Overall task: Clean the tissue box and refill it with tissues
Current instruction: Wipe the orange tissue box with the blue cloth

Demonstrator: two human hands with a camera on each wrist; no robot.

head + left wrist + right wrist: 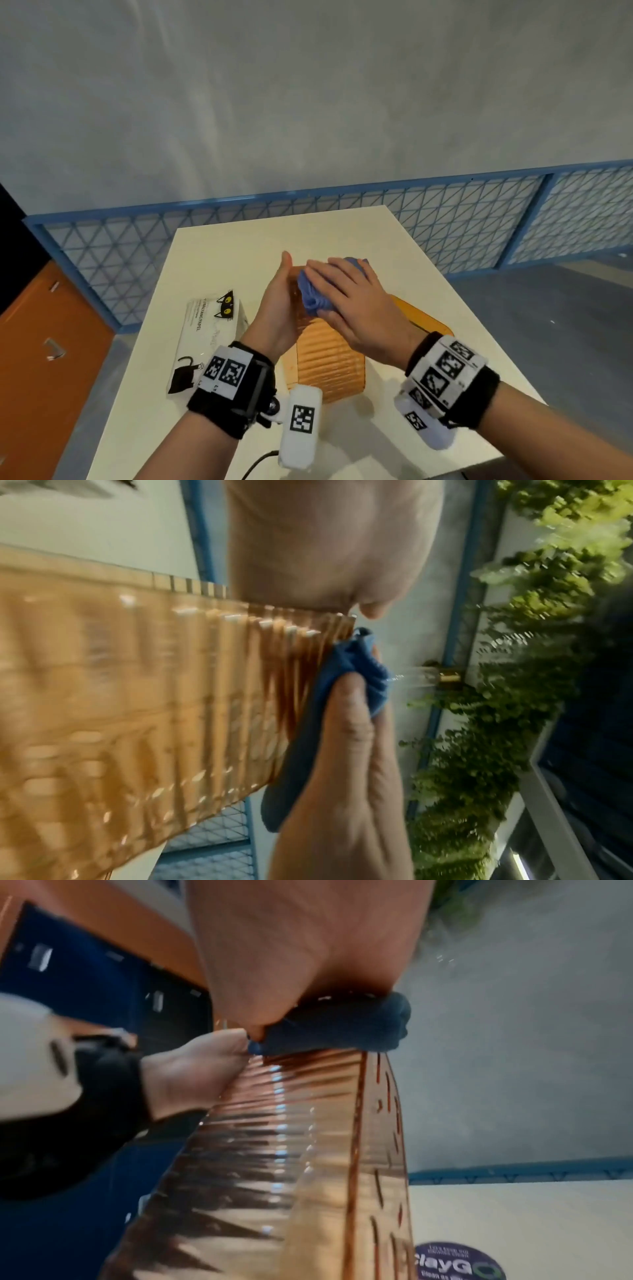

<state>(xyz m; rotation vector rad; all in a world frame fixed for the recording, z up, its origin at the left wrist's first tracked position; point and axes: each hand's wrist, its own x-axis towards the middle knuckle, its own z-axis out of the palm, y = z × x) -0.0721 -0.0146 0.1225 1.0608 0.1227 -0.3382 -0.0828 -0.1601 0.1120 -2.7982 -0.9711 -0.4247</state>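
An orange see-through ribbed tissue box (329,359) (137,696) (291,1150) stands tilted on the white table (239,246). My left hand (277,308) (325,547) (192,1074) grips its left side near the upper end, thumb at the edge. My right hand (346,301) (342,750) (291,947) holds a bunched blue cloth (310,294) (356,664) (342,1026) and presses it on the box's upper end. In the left wrist view its thumb pinches the cloth. The inside of the box is hidden.
A white tissue pack with black cat prints (209,339) lies left of the box. A flat orange piece (424,318) lies behind my right hand. A blue lattice fence (445,222) runs past the table's far edge. An orange cabinet (44,342) stands at the left.
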